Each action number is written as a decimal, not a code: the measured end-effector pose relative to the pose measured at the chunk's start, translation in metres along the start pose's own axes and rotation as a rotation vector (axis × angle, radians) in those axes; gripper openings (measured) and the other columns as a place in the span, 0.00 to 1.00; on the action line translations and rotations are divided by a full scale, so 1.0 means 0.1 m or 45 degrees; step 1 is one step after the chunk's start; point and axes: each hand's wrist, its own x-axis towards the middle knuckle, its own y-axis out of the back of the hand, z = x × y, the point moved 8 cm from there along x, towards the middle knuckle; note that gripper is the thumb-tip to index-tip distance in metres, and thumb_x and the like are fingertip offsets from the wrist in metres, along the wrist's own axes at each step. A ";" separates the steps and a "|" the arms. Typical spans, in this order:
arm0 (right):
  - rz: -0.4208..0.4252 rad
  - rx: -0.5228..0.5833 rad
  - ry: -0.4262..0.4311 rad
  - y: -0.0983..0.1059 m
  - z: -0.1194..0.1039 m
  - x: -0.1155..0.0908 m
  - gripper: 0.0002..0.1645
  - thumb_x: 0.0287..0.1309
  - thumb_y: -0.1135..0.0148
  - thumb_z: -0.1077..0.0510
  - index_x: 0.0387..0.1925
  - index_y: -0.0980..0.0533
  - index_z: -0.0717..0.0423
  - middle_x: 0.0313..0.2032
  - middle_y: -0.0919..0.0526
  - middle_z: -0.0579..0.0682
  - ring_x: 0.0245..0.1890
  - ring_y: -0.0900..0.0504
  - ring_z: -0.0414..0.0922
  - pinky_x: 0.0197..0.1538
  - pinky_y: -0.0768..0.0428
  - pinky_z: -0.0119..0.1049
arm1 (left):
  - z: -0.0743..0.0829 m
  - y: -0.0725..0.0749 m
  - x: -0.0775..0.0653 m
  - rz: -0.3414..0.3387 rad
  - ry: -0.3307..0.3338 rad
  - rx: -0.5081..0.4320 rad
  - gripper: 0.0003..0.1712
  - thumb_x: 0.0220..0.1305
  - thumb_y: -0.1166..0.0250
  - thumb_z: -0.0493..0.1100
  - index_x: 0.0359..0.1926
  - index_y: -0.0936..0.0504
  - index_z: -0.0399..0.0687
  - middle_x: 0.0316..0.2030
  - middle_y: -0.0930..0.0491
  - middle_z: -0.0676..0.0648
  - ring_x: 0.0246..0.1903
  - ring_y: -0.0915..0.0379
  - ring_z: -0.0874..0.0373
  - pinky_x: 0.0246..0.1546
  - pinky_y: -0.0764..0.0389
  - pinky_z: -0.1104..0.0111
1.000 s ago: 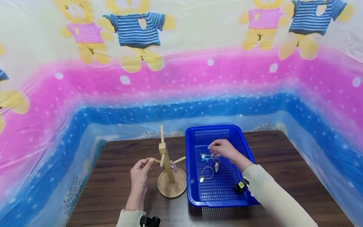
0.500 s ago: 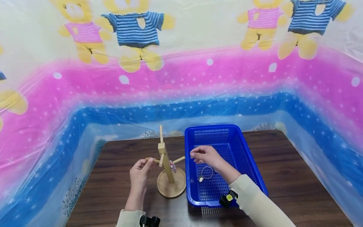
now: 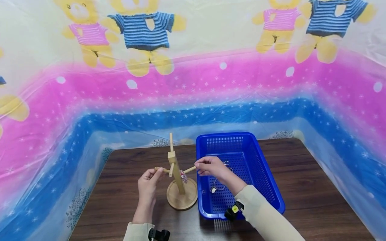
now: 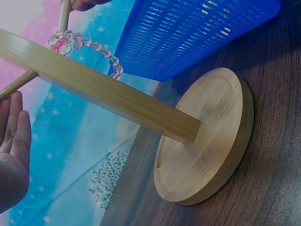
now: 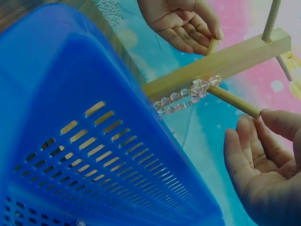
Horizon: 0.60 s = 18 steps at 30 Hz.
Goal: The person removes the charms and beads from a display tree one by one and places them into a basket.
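Observation:
A wooden peg stand [image 3: 180,183] with a round base stands on the table, left of the basket. My left hand [image 3: 147,184] pinches its left peg [image 3: 166,170] near the tip. At the tip of the right peg [image 3: 190,169], my right hand [image 3: 214,168] pinches the end between thumb and fingers; the right wrist view shows the thumb [image 5: 280,121] right at it. A bracelet of clear pinkish beads [image 5: 176,97] hangs on that peg, close to the post. The left wrist view shows a small pink-and-white charm [image 4: 61,46] on it.
A blue plastic basket [image 3: 278,201] stands right of the stand, under my right forearm. Inside lie a thin bracelet with a white charm [image 3: 213,190] and a metal ring [image 3: 226,163], partly hidden by the hand. A printed cloth [image 3: 193,83] surrounds the table's back and sides.
My right hand has moved left from above the keychains in the basket to the tip of the stand's right peg. The left hand has stayed on the left peg.

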 end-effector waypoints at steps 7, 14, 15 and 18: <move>-0.011 -0.029 0.022 -0.01 -0.01 -0.01 0.17 0.71 0.39 0.61 0.51 0.22 0.74 0.36 0.13 0.55 0.31 0.18 0.36 0.46 0.10 0.35 | -0.01 -0.01 0.01 -0.004 -0.005 -0.024 0.20 0.67 0.39 0.25 0.21 0.22 0.50 0.25 0.13 0.62 0.27 0.15 0.71 0.36 0.12 0.79; -0.038 -0.097 0.040 -0.05 -0.02 -0.03 0.14 0.71 0.40 0.61 0.48 0.20 0.71 0.36 0.13 0.55 0.31 0.17 0.36 0.48 0.09 0.41 | -0.01 -0.01 0.03 0.006 -0.002 -0.014 0.20 0.67 0.38 0.26 0.22 0.20 0.51 0.25 0.13 0.61 0.27 0.15 0.71 0.35 0.12 0.79; -0.046 -0.109 0.044 -0.05 -0.03 -0.04 0.13 0.71 0.40 0.61 0.47 0.20 0.70 0.35 0.13 0.54 0.31 0.17 0.36 0.48 0.09 0.41 | -0.01 -0.01 0.04 0.007 0.002 -0.006 0.19 0.67 0.38 0.26 0.22 0.20 0.51 0.25 0.13 0.61 0.27 0.15 0.71 0.35 0.12 0.78; -0.076 -0.139 0.068 -0.07 -0.04 -0.06 0.12 0.71 0.39 0.62 0.45 0.20 0.70 0.35 0.14 0.57 0.31 0.17 0.36 0.46 0.08 0.41 | -0.03 -0.01 0.05 0.011 0.029 0.021 0.19 0.68 0.36 0.29 0.22 0.19 0.52 0.24 0.12 0.61 0.28 0.14 0.70 0.34 0.13 0.79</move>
